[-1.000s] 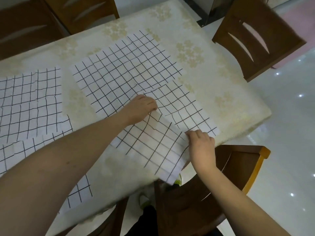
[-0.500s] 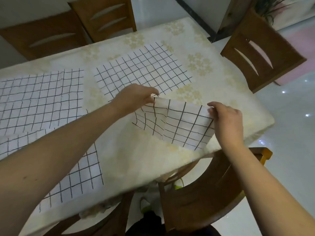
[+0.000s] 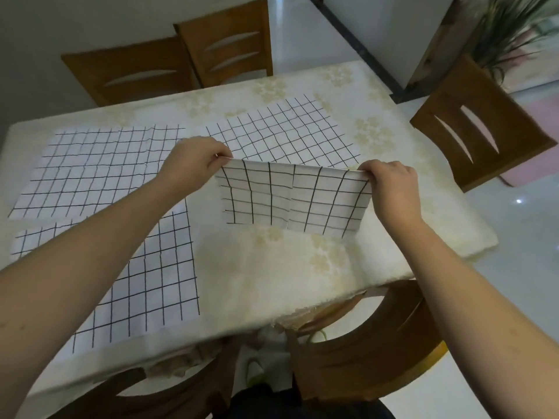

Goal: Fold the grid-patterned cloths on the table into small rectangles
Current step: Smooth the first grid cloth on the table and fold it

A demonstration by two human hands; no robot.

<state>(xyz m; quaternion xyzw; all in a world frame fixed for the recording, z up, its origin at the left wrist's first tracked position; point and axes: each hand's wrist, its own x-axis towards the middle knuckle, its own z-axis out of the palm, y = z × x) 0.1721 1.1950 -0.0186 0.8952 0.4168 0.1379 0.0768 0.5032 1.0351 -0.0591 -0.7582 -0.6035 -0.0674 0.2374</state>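
A white cloth with a black grid, the held cloth point(image 3: 290, 198), hangs folded above the table point(image 3: 272, 273). My left hand point(image 3: 193, 164) pinches its top left corner and my right hand point(image 3: 390, 182) pinches its top right corner, so it is stretched between them. Three more grid cloths lie flat on the table: the far right cloth point(image 3: 284, 131) behind the held one, the far left cloth point(image 3: 99, 170), and the near left cloth point(image 3: 157, 279), partly hidden by my left forearm.
The table has a cream flowered cover. Wooden chairs stand around it: two at the far side point(image 3: 169, 65), one at the right point(image 3: 478, 125), two tucked under the near edge point(image 3: 363, 352). A potted plant point(image 3: 508, 28) stands at the back right.
Both hands lifted the near right cloth off the table edge and raised it, folded over, until it hangs stretched between them. The view tilted up, showing more of the far chairs.
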